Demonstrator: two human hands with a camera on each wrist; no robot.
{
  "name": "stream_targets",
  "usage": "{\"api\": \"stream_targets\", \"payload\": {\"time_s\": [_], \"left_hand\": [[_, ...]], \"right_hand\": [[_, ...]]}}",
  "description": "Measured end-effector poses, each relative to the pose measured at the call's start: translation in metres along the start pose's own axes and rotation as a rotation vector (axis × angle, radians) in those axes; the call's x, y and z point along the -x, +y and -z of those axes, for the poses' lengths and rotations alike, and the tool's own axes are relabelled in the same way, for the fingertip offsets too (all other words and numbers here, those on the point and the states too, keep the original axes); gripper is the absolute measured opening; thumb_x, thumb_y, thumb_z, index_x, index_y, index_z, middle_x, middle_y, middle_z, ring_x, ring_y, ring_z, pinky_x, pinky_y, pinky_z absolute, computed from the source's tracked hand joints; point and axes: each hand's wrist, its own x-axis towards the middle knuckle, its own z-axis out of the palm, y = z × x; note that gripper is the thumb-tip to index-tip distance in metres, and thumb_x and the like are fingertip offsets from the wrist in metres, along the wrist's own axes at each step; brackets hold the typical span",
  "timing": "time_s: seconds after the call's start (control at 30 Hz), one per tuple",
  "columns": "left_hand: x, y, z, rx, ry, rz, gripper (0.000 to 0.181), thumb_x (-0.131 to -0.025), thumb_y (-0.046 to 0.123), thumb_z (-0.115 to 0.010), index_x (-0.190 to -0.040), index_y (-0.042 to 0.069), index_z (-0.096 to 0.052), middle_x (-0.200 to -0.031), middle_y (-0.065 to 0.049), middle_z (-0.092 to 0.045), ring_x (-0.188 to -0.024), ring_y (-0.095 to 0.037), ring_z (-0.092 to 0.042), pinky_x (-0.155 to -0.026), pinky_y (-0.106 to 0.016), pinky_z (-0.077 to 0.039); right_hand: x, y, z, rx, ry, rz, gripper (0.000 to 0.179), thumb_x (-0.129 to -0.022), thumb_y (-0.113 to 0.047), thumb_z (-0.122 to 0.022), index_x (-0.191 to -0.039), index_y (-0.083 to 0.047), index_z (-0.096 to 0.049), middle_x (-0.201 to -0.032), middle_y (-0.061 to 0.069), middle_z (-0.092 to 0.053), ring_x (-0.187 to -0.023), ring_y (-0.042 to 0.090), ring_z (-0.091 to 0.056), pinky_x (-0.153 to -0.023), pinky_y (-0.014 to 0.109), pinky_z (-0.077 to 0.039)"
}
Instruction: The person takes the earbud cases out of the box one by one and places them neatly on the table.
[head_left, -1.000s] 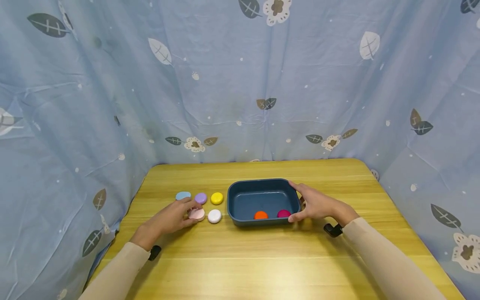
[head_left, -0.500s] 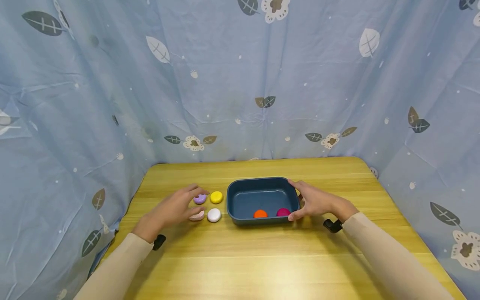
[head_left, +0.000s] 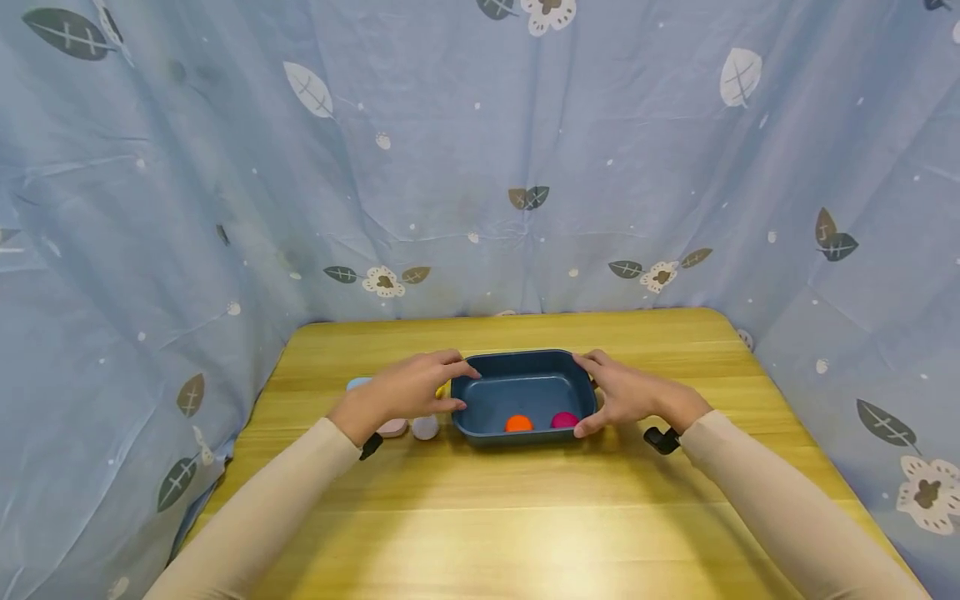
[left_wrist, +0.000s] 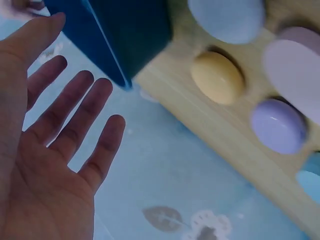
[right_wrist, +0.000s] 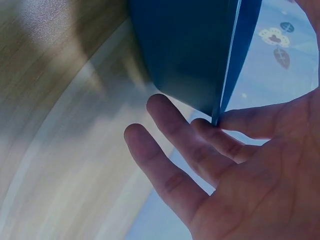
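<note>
A dark blue rectangular box (head_left: 525, 392) sits on the table, an orange round disc (head_left: 519, 423) and a magenta one (head_left: 565, 420) inside along its near wall. My right hand (head_left: 630, 392) grips the box's right end, thumb at the near corner and fingertips at the far corner. At the left end, my left hand (head_left: 412, 385) reaches up to the rim with fingers spread and nothing in them. Beneath and beside it lie a white disc (head_left: 425, 428), a pink disc (head_left: 392, 427), a yellow disc (left_wrist: 217, 77), a purple disc (left_wrist: 278, 125) and a light blue disc (head_left: 357, 383).
The wooden table (head_left: 480, 533) extends in front of the box toward the person. A blue curtain (head_left: 450, 167) with leaves and flowers hangs behind it and along both sides. Each wrist wears a black device, such as the right wrist device (head_left: 662, 440).
My left hand has moved right from the pink disc, past the purple and yellow ones, to the box's left rim. The right hand stays at the box, which keeps its place.
</note>
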Motion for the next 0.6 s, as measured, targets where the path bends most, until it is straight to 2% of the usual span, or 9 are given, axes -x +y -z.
{"api": "stream_targets", "payload": {"time_s": [0.17, 0.33, 0.6], "left_hand": [[-0.028, 0.009, 0.000, 0.003, -0.083, -0.082, 0.056, -0.107, 0.033, -0.089, -0.157, 0.018, -0.071, -0.152, -0.009, -0.069, -0.130, -0.030, -0.076, -0.114, -0.046, -0.065], [-0.053, 0.018, -0.001, 0.001, -0.182, -0.103, 0.064, -0.104, 0.035, -0.092, -0.162, 0.021, -0.068, -0.162, -0.007, -0.064, -0.142, -0.028, -0.071, -0.122, -0.046, -0.061], [-0.091, 0.028, -0.006, -0.029, -0.292, -0.158, 0.071, -0.101, 0.036, -0.096, -0.164, 0.024, -0.067, -0.166, -0.007, -0.061, -0.149, -0.027, -0.067, -0.129, -0.044, -0.056]], "right_hand": [[-0.001, -0.001, 0.001, 0.024, -0.006, 0.000, 0.142, -0.090, -0.066, -0.097, -0.184, 0.005, -0.018, -0.176, 0.029, -0.038, -0.135, 0.035, -0.072, -0.119, 0.059, -0.060], [-0.001, -0.001, 0.000, 0.038, 0.006, 0.008, 0.141, -0.089, -0.068, -0.096, -0.183, 0.006, -0.021, -0.171, 0.027, -0.044, -0.129, 0.029, -0.073, -0.118, 0.057, -0.061], [0.000, 0.002, 0.000, 0.030, 0.015, 0.004, 0.140, -0.089, -0.069, -0.096, -0.182, 0.006, -0.023, -0.170, 0.026, -0.046, -0.125, 0.026, -0.073, -0.115, 0.054, -0.062]]}}
